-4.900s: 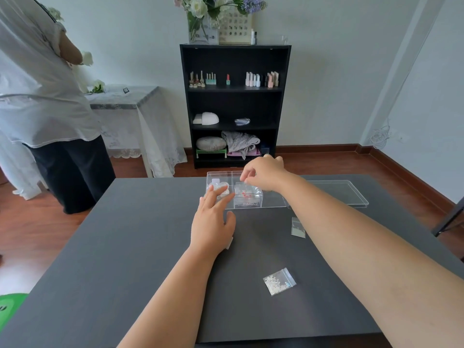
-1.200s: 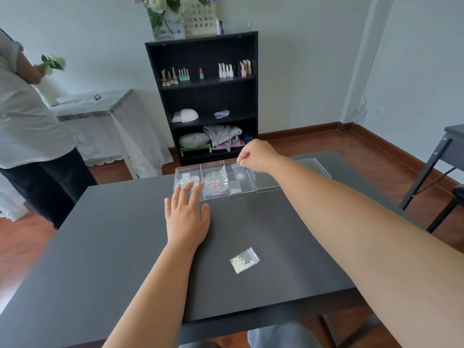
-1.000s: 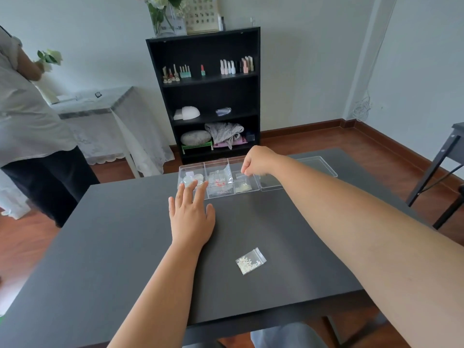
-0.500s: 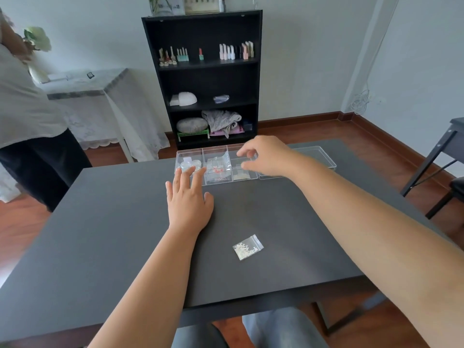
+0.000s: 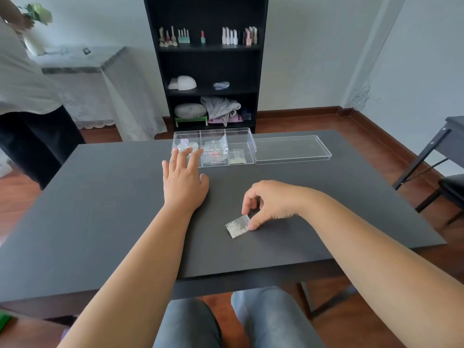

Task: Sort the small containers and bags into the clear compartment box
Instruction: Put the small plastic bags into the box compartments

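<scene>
The clear compartment box (image 5: 247, 143) stands at the far side of the dark table (image 5: 100, 197). Its left cell holds small round containers (image 5: 184, 146), its middle cell a bag with red bits (image 5: 215, 151), its right cell a pale bag (image 5: 238, 160). My left hand (image 5: 184, 182) lies flat on the table, fingers spread, fingertips at the box's near wall. A small clear bag of white beads (image 5: 235, 227) lies on the table near me. My right hand (image 5: 270, 203) pinches its top right corner between thumb and forefinger.
The box's clear lid (image 5: 291, 149) lies flat to the right of the box. A black shelf unit (image 5: 208, 61) stands behind the table. A person (image 5: 27, 91) stands at the far left by a cloth-covered table. A black chair (image 5: 449, 182) is at the right.
My right hand has left the box, come back toward me and closed its thumb and forefinger on the bead bag. One bag more lies in the box's right cell. My left hand stayed put.
</scene>
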Available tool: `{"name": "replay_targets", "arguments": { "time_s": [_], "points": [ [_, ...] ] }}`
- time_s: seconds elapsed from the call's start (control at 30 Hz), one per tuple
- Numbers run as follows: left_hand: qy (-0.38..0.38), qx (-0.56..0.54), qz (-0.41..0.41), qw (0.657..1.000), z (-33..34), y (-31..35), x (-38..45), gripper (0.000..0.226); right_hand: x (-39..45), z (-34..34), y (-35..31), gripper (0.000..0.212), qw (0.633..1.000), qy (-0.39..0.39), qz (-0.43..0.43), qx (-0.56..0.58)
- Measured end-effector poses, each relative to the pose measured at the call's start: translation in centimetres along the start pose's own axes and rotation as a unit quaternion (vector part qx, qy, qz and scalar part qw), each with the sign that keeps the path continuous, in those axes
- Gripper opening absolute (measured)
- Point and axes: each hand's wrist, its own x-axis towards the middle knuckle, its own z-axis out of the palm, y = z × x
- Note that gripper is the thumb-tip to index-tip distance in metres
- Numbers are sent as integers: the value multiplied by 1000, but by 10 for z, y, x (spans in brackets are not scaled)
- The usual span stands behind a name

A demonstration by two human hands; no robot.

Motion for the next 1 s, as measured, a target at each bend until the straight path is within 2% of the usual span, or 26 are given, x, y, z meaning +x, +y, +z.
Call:
{"name": "replay_targets", "arguments": {
  "time_s": [0.23, 0.3, 0.4, 0.5, 0.57, 0.67, 0.8, 1.0],
  "points": [
    [-5, -3, -1, 1000, -1, 0, 0, 60, 1, -2, -1, 8, 997, -3, -28, 71],
    [-6, -3, 0, 1000, -2, 0, 0, 60, 1, -12, 3, 8, 987, 24, -55, 146],
    [-9, -5, 1, 1000, -2, 0, 0, 60, 7, -45, 7, 14, 956, 130, -86, 249],
    [-5, -10, 2, 1000, -1, 0, 2, 59, 30, -86, 8, 13, 923, 299, -66, 233],
    [-4, -11, 0, 1000, 0, -1, 2, 60, 50, -105, 5, 12, 911, 349, -57, 212],
    [-4, -9, 0, 1000, 0, -1, 1, 61, 80, -115, 4, 8, 936, 330, -41, 116],
    [-5, -9, 1, 1000, -1, -1, 1, 61, 104, -113, 3, 12, 973, 230, -22, -29],
    [-1, -11, 0, 1000, 2, -1, 3, 59, 122, -110, 4, 20, 979, 171, 14, -108]
  ]
}}
